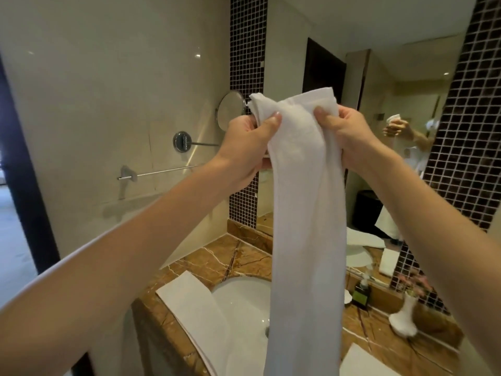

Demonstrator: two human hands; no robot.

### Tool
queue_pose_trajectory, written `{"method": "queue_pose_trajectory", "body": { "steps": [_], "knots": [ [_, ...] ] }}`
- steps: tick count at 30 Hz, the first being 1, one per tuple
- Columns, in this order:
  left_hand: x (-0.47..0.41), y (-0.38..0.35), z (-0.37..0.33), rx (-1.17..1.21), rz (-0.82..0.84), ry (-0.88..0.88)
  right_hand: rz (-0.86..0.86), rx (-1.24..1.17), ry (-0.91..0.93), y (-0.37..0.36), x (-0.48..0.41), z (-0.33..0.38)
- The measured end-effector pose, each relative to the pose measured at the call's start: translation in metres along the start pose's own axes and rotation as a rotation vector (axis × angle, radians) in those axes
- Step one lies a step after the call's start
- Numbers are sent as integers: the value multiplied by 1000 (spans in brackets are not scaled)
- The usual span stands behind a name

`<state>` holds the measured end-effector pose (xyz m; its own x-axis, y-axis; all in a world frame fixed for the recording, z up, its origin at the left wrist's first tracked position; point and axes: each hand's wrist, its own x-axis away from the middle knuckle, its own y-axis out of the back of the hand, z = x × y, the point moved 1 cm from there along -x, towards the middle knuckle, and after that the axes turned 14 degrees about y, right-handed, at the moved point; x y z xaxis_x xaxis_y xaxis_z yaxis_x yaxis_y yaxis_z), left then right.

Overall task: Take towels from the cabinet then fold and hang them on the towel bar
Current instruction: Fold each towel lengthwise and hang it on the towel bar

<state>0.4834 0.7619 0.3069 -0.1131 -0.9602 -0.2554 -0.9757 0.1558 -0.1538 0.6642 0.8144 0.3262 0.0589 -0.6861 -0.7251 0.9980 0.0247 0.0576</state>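
A long white towel hangs in front of me, bunched into a narrow strip that reaches down past the sink. My left hand grips its upper left corner, thumb on the front. My right hand grips the upper right part, thumb pressing the cloth. Both hands are raised at about head height, close together. The chrome towel bar is fixed to the beige wall at the left, below and left of my left hand, with nothing hanging on it. The cabinet is out of view.
A white sink is set in a brown marble counter. A flat white towel lies over the sink's left rim; another lies at the lower right. A round mirror on an arm, a white vase and a large wall mirror are nearby.
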Motion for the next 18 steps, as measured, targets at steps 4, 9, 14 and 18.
{"method": "queue_pose_trajectory", "body": {
  "steps": [4,9,14,18],
  "knots": [
    [-4,7,31,-38,-79,37,52,37,-47,-14,0,-46],
    [-18,37,77,-73,-179,131,108,-31,-137,-38,1,-107],
    [-28,76,107,-121,-258,199,164,-140,-205,-70,1,-155],
    [-34,113,128,-152,-322,253,235,-167,-261,-105,-1,-192]
  ]
}}
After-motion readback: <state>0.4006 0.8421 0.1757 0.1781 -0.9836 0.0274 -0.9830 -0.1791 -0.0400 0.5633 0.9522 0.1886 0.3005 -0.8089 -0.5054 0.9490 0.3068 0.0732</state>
